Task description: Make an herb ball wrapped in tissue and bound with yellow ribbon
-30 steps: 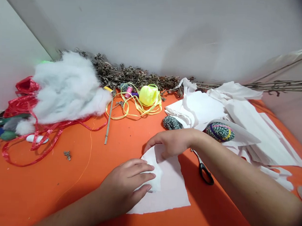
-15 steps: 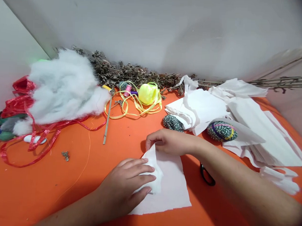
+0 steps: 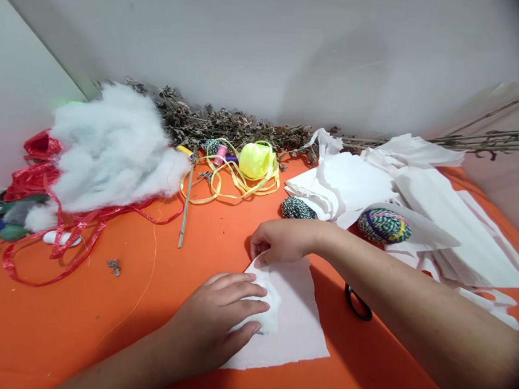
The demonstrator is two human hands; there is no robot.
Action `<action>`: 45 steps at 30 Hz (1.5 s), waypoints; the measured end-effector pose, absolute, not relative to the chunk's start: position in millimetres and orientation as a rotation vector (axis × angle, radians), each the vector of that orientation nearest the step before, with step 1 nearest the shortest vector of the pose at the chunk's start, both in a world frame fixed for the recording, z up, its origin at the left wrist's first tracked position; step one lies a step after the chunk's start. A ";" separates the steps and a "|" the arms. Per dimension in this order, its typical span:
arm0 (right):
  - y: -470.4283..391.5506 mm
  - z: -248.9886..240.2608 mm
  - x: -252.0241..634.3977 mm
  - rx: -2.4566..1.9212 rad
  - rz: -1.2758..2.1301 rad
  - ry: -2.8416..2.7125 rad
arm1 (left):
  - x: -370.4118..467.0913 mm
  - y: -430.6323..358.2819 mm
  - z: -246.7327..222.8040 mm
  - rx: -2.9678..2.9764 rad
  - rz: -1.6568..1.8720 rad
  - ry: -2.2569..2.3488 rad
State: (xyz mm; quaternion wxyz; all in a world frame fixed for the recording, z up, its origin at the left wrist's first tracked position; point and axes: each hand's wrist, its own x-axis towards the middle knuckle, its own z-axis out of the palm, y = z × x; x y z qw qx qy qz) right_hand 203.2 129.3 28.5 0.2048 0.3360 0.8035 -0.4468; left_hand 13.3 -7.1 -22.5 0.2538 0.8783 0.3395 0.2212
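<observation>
A white sheet, thin like cloth or paper, lies on the orange table. On its left part rests a smaller white gauzy piece. My left hand is flat over this smaller piece, fingers spread, pressing it down. At the far edge, my right hand is closed with thumb and fingertips pinching the white material near its upper left corner. Its fingertips partly hide what they grip. Just right of the sheet, a black scissors handle shows from under my right forearm.
White fluffy stuffing and red ribbon are at left. Yellow ribbon, thread spools and a dry stick lie mid-table. Folded white sheets and a green-white yarn ball stand at right. Dried plants line the wall.
The raised corner flap of white material has come down flatter under my right hand, which has shifted only slightly. My left hand stays in place.
</observation>
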 end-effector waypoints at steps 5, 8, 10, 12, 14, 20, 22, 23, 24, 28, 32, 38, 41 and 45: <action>125.9 24.9 203.4 0.968 -1.193 2.310 | 13.7 -6.9 -22.9 2.378 0.613 0.930; 119.3 28.0 205.0 1.005 -1.149 2.363 | 14.1 -5.2 -23.2 2.371 0.602 0.934; 113.4 31.6 206.3 1.042 -1.086 2.431 | 13.9 -4.3 -23.3 2.361 0.591 0.938; 106.8 35.0 208.1 1.070 -1.007 2.516 | 13.3 -4.1 -23.3 2.350 0.587 0.937; 99.7 36.8 211.1 1.084 -0.947 2.586 | 12.6 -4.5 -23.1 2.343 0.586 0.938; 74.5 30.2 227.6 1.135 -0.851 2.716 | 13.3 -5.0 -22.3 2.338 0.610 0.928; 66.0 26.7 233.7 1.130 -0.877 2.761 | 14.7 -4.5 -22.2 2.320 0.653 0.927; 62.0 25.1 236.4 1.130 -0.899 2.782 | 15.3 -4.3 -22.1 2.310 0.676 0.929; 58.2 23.5 238.8 1.128 -0.924 2.804 | 15.9 -4.2 -22.0 2.302 0.694 0.933; 45.2 16.4 245.5 1.143 -0.974 2.907 | 16.4 -5.9 -21.3 2.280 0.683 0.956; 35.5 8.5 249.2 1.154 -0.962 3.035 | 15.7 -10.1 -21.3 2.273 0.653 1.012; 22.7 -1.3 250.7 1.141 -0.854 3.236 | 15.9 -13.9 -20.3 2.222 0.604 1.140; 14.2 -2.0 249.7 1.190 -0.631 3.281 | 15.5 -13.9 -20.0 2.188 0.548 1.144; 4.5 2.5 247.6 1.166 -0.551 3.286 | 14.8 -13.0 -20.9 2.151 0.527 1.139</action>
